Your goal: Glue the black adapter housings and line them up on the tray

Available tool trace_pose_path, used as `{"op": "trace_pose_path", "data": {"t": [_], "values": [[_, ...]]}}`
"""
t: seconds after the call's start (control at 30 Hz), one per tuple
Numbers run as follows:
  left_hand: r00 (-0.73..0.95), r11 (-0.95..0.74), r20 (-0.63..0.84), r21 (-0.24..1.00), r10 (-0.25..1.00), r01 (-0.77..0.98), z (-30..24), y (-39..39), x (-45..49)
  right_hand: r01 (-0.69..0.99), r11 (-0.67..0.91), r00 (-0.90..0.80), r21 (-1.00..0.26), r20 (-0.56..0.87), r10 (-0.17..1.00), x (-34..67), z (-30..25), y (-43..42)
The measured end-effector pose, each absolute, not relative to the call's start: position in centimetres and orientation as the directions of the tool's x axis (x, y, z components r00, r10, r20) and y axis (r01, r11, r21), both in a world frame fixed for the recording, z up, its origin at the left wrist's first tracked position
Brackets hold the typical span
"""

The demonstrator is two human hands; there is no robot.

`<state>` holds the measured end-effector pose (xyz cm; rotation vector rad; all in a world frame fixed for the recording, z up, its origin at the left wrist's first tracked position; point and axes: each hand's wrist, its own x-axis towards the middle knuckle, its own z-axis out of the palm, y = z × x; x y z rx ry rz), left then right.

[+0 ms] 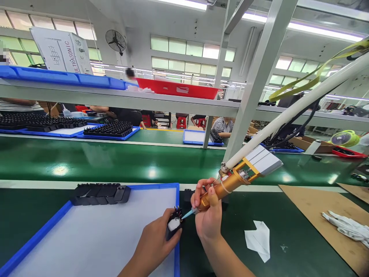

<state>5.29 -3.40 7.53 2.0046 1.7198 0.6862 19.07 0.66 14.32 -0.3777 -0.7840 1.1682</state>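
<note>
Near the right rim of a blue tray with a white lining [115, 231], my left hand [157, 238] is closed around a small black housing [172, 232] with a white piece in its open face. My right hand [210, 215] is wrapped round a gold-coloured dispensing gun [219, 193], which is joined to a white arm. Its pale blue tapered nozzle [188, 214] points left and down, its tip at the housing's edge; whether it touches I cannot tell. Behind my right hand sits another black part [188, 196], partly hidden.
Several black housings [100, 193] stand in a row at the tray's back left. White paper [258, 240] and a glove [347, 227] on cardboard [323, 207] lie to the right. A green conveyor belt [95, 157] and a metal frame post [256, 84] are ahead. People sit beyond.
</note>
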Motion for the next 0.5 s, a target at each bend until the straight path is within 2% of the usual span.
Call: {"op": "trace_pose_path", "data": {"t": [0.33, 0.5], "values": [[0.124, -0.199, 0.166, 0.586, 0.978, 0.785, 7.0, -3.3, 5.2, -0.725, 0.384, 0.21, -0.571, 0.348, 0.914, 18.8, 14.0, 0.4], [0.051, -0.201, 0.253, 0.615, 0.966, 0.762, 5.3, -2.9, 4.9, -0.729, 0.382, 0.21, -0.568, 0.345, 0.915, 18.3, 13.7, 0.6]]}}
